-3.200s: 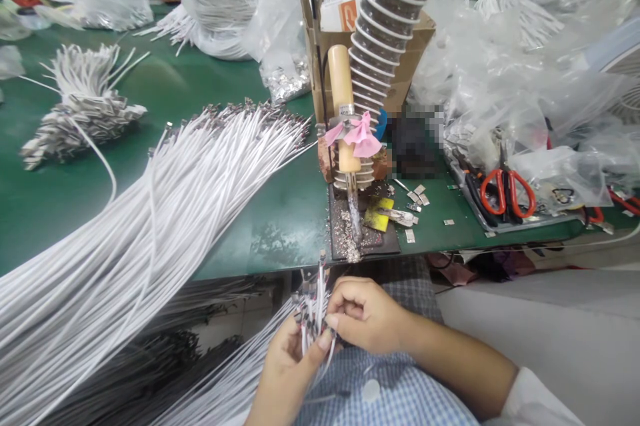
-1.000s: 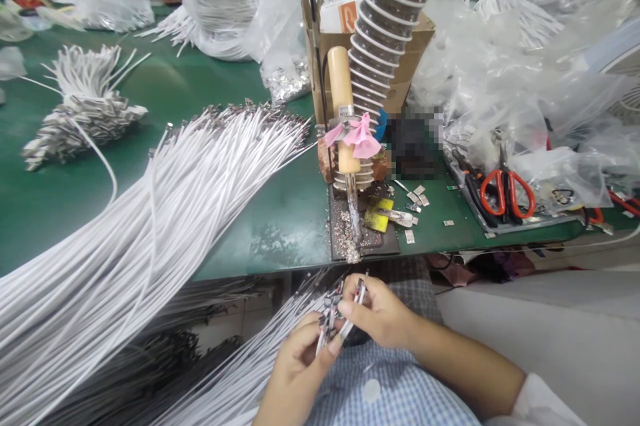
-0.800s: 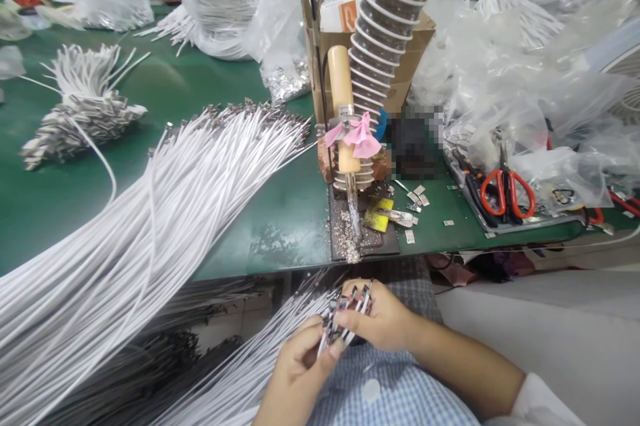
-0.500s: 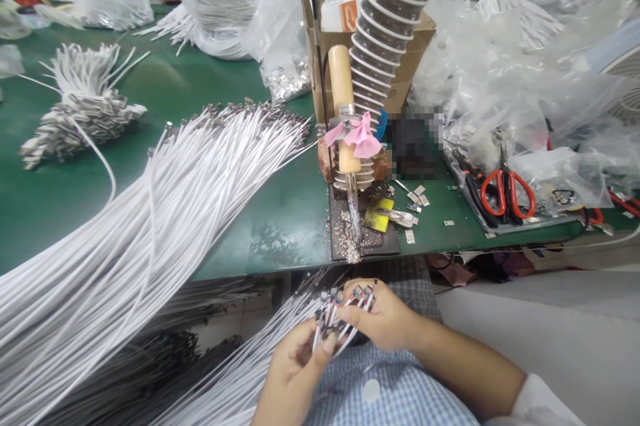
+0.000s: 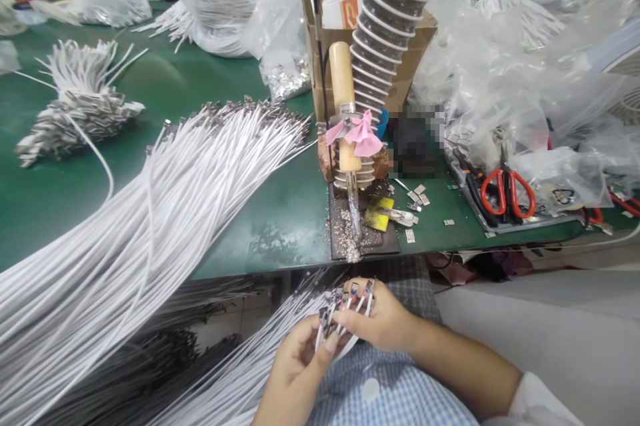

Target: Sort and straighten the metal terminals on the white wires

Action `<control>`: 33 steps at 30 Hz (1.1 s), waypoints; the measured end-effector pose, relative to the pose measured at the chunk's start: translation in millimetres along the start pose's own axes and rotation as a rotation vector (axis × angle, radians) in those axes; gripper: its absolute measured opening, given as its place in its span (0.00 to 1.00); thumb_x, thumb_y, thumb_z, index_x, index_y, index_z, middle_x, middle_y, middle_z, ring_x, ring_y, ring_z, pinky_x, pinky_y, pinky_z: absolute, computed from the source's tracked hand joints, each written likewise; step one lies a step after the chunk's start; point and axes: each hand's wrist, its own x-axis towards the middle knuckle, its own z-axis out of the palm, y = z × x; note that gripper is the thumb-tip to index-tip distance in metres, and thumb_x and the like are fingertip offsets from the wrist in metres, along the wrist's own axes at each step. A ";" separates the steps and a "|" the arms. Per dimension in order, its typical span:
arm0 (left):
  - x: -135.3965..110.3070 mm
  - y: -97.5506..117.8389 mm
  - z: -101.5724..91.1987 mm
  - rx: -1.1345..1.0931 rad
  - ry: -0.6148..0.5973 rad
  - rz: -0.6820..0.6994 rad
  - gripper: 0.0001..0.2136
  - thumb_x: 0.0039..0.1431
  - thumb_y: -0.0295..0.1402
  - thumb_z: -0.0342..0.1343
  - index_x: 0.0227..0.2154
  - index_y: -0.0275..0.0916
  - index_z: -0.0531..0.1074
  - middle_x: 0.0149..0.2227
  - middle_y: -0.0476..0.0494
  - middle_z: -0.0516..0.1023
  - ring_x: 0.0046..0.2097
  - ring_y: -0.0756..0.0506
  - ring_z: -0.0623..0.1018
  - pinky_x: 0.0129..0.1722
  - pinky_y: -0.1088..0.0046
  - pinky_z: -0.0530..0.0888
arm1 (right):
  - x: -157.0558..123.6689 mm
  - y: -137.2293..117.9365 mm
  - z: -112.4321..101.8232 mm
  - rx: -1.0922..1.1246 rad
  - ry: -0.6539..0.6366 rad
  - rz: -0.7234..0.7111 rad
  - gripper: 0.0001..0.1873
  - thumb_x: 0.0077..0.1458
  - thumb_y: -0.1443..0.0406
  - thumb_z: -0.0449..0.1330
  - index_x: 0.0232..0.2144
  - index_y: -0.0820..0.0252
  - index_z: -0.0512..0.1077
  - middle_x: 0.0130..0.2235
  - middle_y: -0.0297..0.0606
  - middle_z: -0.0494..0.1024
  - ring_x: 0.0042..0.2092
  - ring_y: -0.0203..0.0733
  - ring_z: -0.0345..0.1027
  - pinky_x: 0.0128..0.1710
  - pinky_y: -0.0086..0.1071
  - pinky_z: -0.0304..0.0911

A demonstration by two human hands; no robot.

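Several white cables (image 5: 354, 311) with small metal connectors at their ends are fanned out between my hands, above my lap. My left hand (image 5: 303, 356) is closed round them from below, its thumb pressing on the cables. With thumb and fingers, my right hand (image 5: 377, 316) pinches the same cables nearer their connector ends. Just past the hands, at the table edge, a soldering iron (image 5: 343, 79) with a wooden handle is fixed tip down over a dark block (image 5: 370, 243). More white cables (image 5: 240, 359) hang below the table, left of my left hand.
A thick bundle of white cables (image 5: 185, 179) lies across the green table (image 5: 287, 213). Behind the iron are a ribbed clear hose (image 5: 390, 19) and a cardboard box (image 5: 423, 39). Red-handled scissors (image 5: 507, 193) lie in a tray at right, near plastic bags (image 5: 480, 66). A yellow sponge (image 5: 379, 214) lies beside the iron.
Both hands stay in nearly the same place. The cable ends between them have shifted slightly and stand more spread and upright.
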 end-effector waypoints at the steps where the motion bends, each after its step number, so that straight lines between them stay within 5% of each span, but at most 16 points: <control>1: 0.5 -0.2 -0.7 0.015 0.002 0.017 0.08 0.54 0.34 0.57 0.37 0.40 0.74 0.36 0.43 0.76 0.40 0.42 0.74 0.40 0.68 0.70 | -0.3 0.8 0.5 -0.001 0.010 0.010 0.12 0.48 0.66 0.59 0.21 0.61 0.58 0.20 0.27 0.60 0.21 0.29 0.51 0.20 0.24 0.50; 9: 2.0 -5.2 -8.4 0.262 -0.045 0.148 0.05 0.57 0.31 0.54 0.34 0.42 0.74 0.33 0.48 0.69 0.37 0.47 0.70 0.38 0.74 0.67 | 1.5 2.9 -1.5 -0.022 0.029 0.045 0.10 0.46 0.65 0.61 0.23 0.62 0.61 0.20 0.27 0.61 0.21 0.29 0.52 0.20 0.23 0.50; 33: 0.8 -3.7 -8.4 0.291 -0.038 0.065 0.10 0.58 0.34 0.53 0.41 0.40 0.72 0.30 0.49 0.73 0.33 0.47 0.71 0.34 0.75 0.67 | 1.0 -2.9 -0.7 -0.138 0.032 -0.080 0.02 0.50 0.68 0.57 0.27 0.63 0.66 0.26 0.32 0.68 0.27 0.33 0.60 0.27 0.25 0.58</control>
